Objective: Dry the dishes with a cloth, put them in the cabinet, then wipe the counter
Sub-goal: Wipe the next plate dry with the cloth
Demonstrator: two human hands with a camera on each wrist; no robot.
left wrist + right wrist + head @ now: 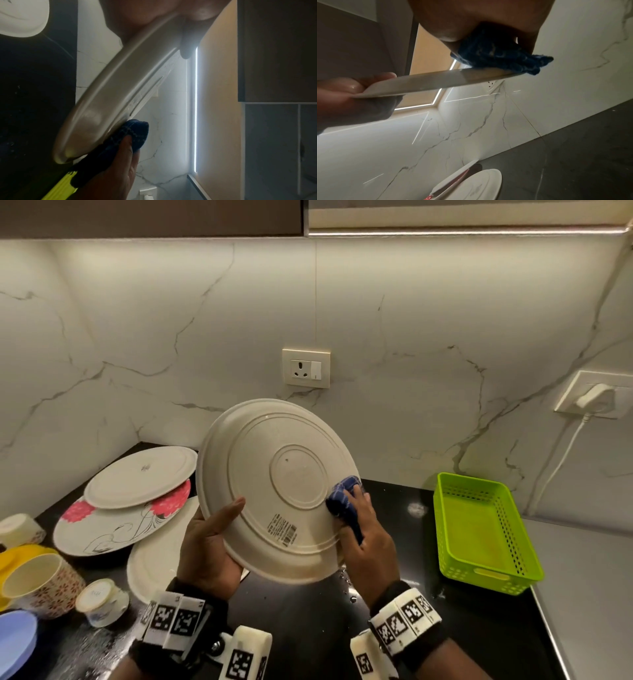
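Note:
A cream plate is held up over the counter, tilted, its underside with a barcode sticker facing me. My left hand grips its lower left rim, thumb on the underside. My right hand holds a bunched dark blue cloth pressed against the plate's right rim. In the left wrist view the plate runs edge-on with the cloth at its lower end. In the right wrist view the cloth sits on top of the plate's edge.
On the black counter at left lie stacked plates, one with red flowers, another cream plate, cups and a blue dish. A green basket stands at right. Water drops lie on the counter.

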